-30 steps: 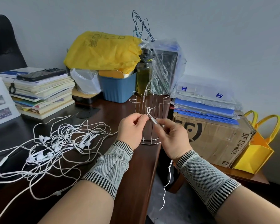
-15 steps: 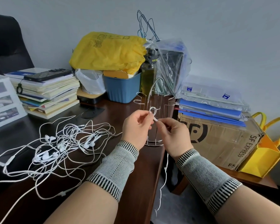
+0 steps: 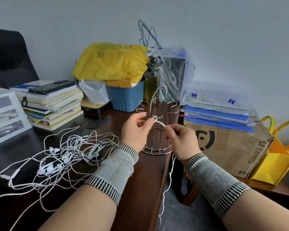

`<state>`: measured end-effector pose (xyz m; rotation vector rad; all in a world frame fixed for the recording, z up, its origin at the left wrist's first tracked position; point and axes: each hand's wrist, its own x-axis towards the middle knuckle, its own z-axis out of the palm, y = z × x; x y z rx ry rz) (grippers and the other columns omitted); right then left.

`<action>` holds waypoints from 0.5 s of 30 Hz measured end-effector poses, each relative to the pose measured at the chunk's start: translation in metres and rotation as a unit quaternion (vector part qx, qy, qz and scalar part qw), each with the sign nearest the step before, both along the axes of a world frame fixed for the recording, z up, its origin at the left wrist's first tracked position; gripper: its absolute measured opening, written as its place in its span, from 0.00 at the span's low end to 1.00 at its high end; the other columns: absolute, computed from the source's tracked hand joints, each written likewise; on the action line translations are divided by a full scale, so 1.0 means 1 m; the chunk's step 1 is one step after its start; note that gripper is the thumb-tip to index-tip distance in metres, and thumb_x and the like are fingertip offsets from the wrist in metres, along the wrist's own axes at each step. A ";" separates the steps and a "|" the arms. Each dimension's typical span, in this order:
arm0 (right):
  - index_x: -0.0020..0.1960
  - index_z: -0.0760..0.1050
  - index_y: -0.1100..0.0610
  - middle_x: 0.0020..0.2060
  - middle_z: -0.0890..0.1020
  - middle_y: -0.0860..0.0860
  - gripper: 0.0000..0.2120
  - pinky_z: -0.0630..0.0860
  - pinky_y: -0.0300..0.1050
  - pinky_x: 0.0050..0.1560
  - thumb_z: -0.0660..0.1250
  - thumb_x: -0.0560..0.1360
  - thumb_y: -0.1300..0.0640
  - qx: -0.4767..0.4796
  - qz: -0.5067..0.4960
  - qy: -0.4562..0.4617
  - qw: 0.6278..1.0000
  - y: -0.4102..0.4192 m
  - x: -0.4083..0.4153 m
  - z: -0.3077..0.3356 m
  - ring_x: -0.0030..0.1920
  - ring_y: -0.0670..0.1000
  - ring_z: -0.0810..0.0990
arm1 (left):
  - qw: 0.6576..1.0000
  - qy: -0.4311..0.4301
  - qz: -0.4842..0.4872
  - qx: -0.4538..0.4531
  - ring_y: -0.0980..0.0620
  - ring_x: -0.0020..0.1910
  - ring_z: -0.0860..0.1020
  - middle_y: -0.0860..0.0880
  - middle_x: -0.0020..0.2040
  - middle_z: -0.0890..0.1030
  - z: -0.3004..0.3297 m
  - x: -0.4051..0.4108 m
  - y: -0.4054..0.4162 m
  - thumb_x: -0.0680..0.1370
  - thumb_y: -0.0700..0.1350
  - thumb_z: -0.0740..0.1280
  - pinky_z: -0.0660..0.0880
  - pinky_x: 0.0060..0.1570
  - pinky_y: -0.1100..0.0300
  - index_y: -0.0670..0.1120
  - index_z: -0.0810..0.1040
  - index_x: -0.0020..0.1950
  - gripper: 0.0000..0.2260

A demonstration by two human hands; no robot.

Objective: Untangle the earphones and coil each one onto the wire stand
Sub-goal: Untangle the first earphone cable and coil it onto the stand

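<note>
Hands [image 3: 158, 134] before wire stand [image 3: 157, 130], earphones [image 3: 62, 155] leftward

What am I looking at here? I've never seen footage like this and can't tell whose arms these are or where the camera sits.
There is no machine. The one camera sits on a person's head and looks down at their own hands. Both wrists wear knitted grey bands. The left hand and right hand pinch one white earphone cable in front of a wire stand on the dark desk; the cable's free end hangs off the desk edge. To the left lies a tangle of white earphones. Behind are stacked books, a blue bin and a cardboard box.
</note>
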<state>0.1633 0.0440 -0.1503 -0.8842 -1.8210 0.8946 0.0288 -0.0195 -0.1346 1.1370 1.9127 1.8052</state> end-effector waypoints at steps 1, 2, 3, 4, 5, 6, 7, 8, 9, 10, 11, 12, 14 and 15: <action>0.39 0.80 0.54 0.30 0.81 0.49 0.10 0.66 0.32 0.26 0.66 0.78 0.55 -0.019 0.000 0.016 1.000 0.001 0.001 0.002 0.23 0.40 0.70 | 1.000 0.006 -0.011 -0.016 0.56 0.37 0.80 0.52 0.44 0.82 0.001 -0.002 0.000 0.75 0.53 0.71 0.81 0.46 0.55 0.50 0.78 0.62 0.17; 0.37 0.79 0.55 0.29 0.80 0.50 0.11 0.67 0.33 0.26 0.67 0.77 0.54 -0.037 -0.002 0.028 0.999 0.003 0.002 0.003 0.23 0.40 0.69 | 0.999 0.004 -0.024 -0.029 0.56 0.35 0.78 0.50 0.44 0.82 0.002 -0.003 0.001 0.76 0.54 0.70 0.80 0.45 0.54 0.49 0.77 0.64 0.19; 0.35 0.79 0.56 0.28 0.79 0.49 0.13 0.68 0.35 0.26 0.67 0.77 0.53 -0.055 -0.004 0.036 0.998 0.003 0.002 0.002 0.23 0.41 0.70 | 0.999 -0.002 -0.035 -0.038 0.56 0.34 0.77 0.48 0.44 0.82 0.002 -0.005 0.001 0.76 0.54 0.70 0.80 0.44 0.53 0.48 0.77 0.66 0.20; 0.34 0.78 0.57 0.27 0.78 0.49 0.14 0.69 0.36 0.27 0.68 0.76 0.52 -0.074 -0.005 0.040 0.996 0.004 0.003 0.001 0.23 0.42 0.70 | 0.998 -0.015 -0.046 -0.044 0.55 0.33 0.76 0.46 0.43 0.82 0.002 -0.006 0.002 0.76 0.54 0.70 0.79 0.43 0.53 0.48 0.76 0.66 0.21; 0.33 0.77 0.58 0.26 0.77 0.48 0.15 0.69 0.36 0.28 0.69 0.76 0.51 -0.092 -0.004 0.040 0.995 0.005 0.004 -0.001 0.23 0.42 0.70 | 0.997 -0.036 -0.059 -0.045 0.55 0.32 0.74 0.46 0.42 0.82 0.001 -0.005 0.003 0.76 0.53 0.70 0.78 0.40 0.54 0.48 0.76 0.66 0.21; 0.34 0.77 0.59 0.25 0.76 0.48 0.16 0.68 0.36 0.28 0.69 0.75 0.50 -0.109 0.001 0.040 0.993 0.005 0.005 -0.003 0.22 0.41 0.69 | 0.994 -0.064 -0.077 -0.043 0.55 0.30 0.73 0.47 0.40 0.81 0.000 -0.004 0.004 0.76 0.52 0.70 0.75 0.36 0.55 0.47 0.77 0.66 0.20; 0.34 0.77 0.60 0.24 0.75 0.48 0.16 0.67 0.37 0.28 0.70 0.75 0.49 -0.126 0.007 0.041 0.991 0.006 0.006 -0.004 0.22 0.41 0.69 | 0.990 -0.095 -0.095 -0.039 0.55 0.28 0.70 0.49 0.38 0.80 0.000 -0.002 0.005 0.77 0.51 0.70 0.72 0.33 0.57 0.46 0.77 0.65 0.19; 0.35 0.76 0.61 0.24 0.75 0.48 0.17 0.67 0.37 0.28 0.70 0.74 0.48 -0.140 0.013 0.042 0.989 0.007 0.007 -0.005 0.21 0.42 0.68 | 0.987 -0.119 -0.105 -0.034 0.56 0.26 0.68 0.50 0.36 0.78 0.001 0.001 0.005 0.77 0.50 0.70 0.69 0.31 0.59 0.45 0.78 0.63 0.17; 0.36 0.76 0.61 0.24 0.75 0.49 0.17 0.67 0.38 0.28 0.71 0.74 0.48 -0.152 0.019 0.044 0.987 0.007 0.008 -0.005 0.22 0.42 0.68 | 0.986 -0.126 -0.105 -0.030 0.56 0.26 0.67 0.50 0.35 0.76 0.001 0.002 0.005 0.76 0.50 0.71 0.68 0.30 0.60 0.45 0.79 0.61 0.16; 0.36 0.76 0.61 0.24 0.74 0.49 0.17 0.67 0.38 0.27 0.71 0.73 0.47 -0.160 0.022 0.044 0.986 0.008 0.009 -0.004 0.22 0.43 0.68 | 0.988 -0.118 -0.099 -0.028 0.57 0.26 0.68 0.50 0.35 0.76 0.000 0.004 0.005 0.76 0.51 0.71 0.68 0.29 0.61 0.46 0.80 0.58 0.14; 0.35 0.75 0.60 0.24 0.74 0.49 0.17 0.67 0.38 0.27 0.71 0.73 0.47 -0.165 0.025 0.043 0.985 0.009 0.011 -0.003 0.22 0.43 0.68 | 0.991 -0.099 -0.086 -0.029 0.58 0.26 0.69 0.51 0.35 0.76 -0.001 0.006 0.004 0.75 0.52 0.72 0.69 0.30 0.62 0.47 0.81 0.54 0.12; 0.34 0.74 0.59 0.23 0.74 0.48 0.17 0.67 0.38 0.26 0.71 0.73 0.47 -0.171 0.028 0.043 0.984 0.009 0.014 -0.002 0.21 0.43 0.67 | 0.994 -0.077 -0.071 -0.028 0.58 0.27 0.70 0.52 0.35 0.77 -0.003 0.008 0.002 0.75 0.53 0.72 0.70 0.31 0.62 0.48 0.82 0.50 0.10; 0.34 0.73 0.59 0.22 0.73 0.46 0.17 0.66 0.38 0.25 0.72 0.72 0.48 -0.191 0.044 0.055 0.979 0.009 0.019 0.001 0.22 0.44 0.67 | 0.997 -0.060 -0.043 -0.012 0.58 0.28 0.72 0.52 0.35 0.78 -0.008 0.014 -0.004 0.74 0.54 0.72 0.72 0.31 0.62 0.49 0.82 0.46 0.09; 0.34 0.73 0.59 0.22 0.72 0.47 0.16 0.65 0.38 0.25 0.73 0.71 0.49 -0.209 0.056 0.071 0.974 0.009 0.022 0.002 0.22 0.44 0.66 | 0.997 -0.065 -0.032 0.000 0.58 0.28 0.72 0.52 0.36 0.78 -0.010 0.017 -0.006 0.73 0.54 0.72 0.72 0.31 0.61 0.49 0.82 0.47 0.09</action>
